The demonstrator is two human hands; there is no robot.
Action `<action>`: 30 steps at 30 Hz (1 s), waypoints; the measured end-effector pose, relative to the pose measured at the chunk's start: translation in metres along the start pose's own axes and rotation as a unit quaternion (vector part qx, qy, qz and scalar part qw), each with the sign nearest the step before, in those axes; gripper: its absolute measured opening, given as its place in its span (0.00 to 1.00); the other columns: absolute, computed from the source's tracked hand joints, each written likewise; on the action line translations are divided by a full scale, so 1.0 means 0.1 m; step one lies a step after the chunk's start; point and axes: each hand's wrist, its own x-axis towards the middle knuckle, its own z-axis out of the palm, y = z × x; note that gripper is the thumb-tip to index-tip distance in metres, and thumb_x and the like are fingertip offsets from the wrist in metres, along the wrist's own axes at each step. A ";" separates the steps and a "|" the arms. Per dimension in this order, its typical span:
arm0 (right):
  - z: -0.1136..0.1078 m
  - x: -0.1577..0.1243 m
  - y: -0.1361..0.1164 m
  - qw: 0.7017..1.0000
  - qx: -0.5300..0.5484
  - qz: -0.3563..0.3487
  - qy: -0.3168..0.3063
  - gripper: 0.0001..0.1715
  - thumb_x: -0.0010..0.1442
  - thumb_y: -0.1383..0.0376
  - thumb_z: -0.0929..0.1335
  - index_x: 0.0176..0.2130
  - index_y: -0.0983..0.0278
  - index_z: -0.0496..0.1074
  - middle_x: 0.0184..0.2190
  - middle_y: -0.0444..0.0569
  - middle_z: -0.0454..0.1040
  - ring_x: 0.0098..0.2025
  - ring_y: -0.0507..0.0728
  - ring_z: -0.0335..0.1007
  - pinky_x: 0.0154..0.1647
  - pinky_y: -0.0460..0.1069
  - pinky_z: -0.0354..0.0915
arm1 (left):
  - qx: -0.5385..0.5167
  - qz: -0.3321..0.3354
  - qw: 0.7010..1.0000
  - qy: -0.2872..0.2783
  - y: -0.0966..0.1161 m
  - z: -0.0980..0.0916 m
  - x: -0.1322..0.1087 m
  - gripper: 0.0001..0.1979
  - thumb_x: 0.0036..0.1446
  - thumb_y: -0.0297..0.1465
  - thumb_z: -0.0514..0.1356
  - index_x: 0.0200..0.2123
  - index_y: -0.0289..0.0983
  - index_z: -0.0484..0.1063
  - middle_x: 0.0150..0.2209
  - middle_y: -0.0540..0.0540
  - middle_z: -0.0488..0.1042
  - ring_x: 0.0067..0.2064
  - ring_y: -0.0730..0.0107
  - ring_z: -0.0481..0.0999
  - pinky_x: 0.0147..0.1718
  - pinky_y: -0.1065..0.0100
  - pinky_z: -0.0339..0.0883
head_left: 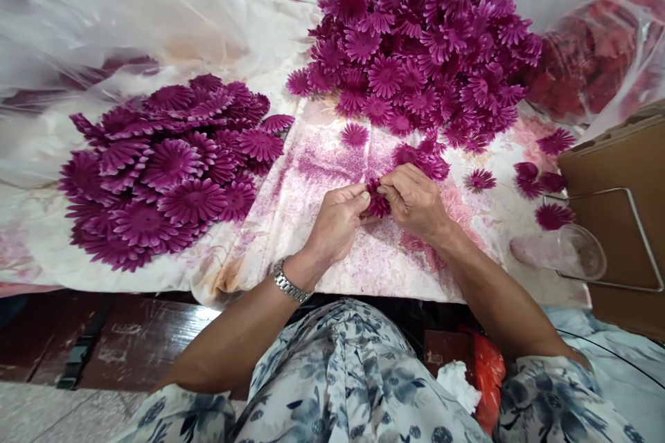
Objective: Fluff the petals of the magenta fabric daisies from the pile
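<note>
My left hand [337, 218] and my right hand [415, 201] meet over the middle of a stained floral cloth [322, 173]. Both pinch the same small magenta fabric flower [377, 202] between fingertips. A steel watch [289, 284] sits on my left wrist. To the left lies a flat spread of larger magenta flowers [166, 173]. Behind my hands rises a tall heap of smaller magenta flowers [420, 48]. Several loose flowers [553, 183] lie scattered to the right.
A clear plastic cup [569, 252] lies on its side at the right, next to a cardboard box [623, 173] with a wire frame. A plastic bag of red flowers [597, 62] sits at the far right. Clear plastic sheeting [77, 21] covers the far left.
</note>
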 end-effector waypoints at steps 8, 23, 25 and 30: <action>-0.18 -0.05 0.28 0.978 -0.115 0.152 0.088 0.10 0.62 0.67 0.62 0.28 0.63 0.66 0.21 0.43 0.65 0.25 0.50 0.61 0.26 0.47 0.58 | 0.013 0.011 0.999 0.039 0.03 0.01 0.00 0.05 0.41 0.28 0.65 0.26 0.34 0.77 0.24 0.49 0.77 0.25 0.76 0.73 0.28 0.72 0.68; -0.01 0.00 0.02 0.997 0.051 0.015 -0.050 0.07 0.61 0.67 0.64 0.29 0.63 0.65 0.23 0.44 0.68 0.28 0.51 0.62 0.33 0.48 0.61 | 0.063 0.011 0.997 0.042 0.00 -0.01 0.01 0.04 0.44 0.26 0.61 0.21 0.33 0.70 0.19 0.52 0.68 0.23 0.79 0.67 0.26 0.72 0.65; -0.01 0.00 0.00 0.998 0.042 0.009 -0.042 0.08 0.61 0.70 0.63 0.29 0.63 0.65 0.23 0.44 0.68 0.27 0.51 0.62 0.32 0.48 0.62 | 0.093 0.025 0.994 0.052 -0.03 -0.02 0.02 0.05 0.44 0.26 0.61 0.20 0.33 0.70 0.19 0.52 0.68 0.23 0.78 0.67 0.25 0.73 0.63; -0.02 -0.03 0.13 0.996 -0.050 0.067 0.037 0.09 0.60 0.70 0.63 0.27 0.64 0.65 0.21 0.44 0.67 0.25 0.50 0.62 0.27 0.47 0.61 | 0.104 0.048 0.993 0.044 -0.04 -0.01 0.02 0.03 0.44 0.25 0.61 0.21 0.34 0.74 0.19 0.53 0.69 0.21 0.81 0.65 0.24 0.75 0.61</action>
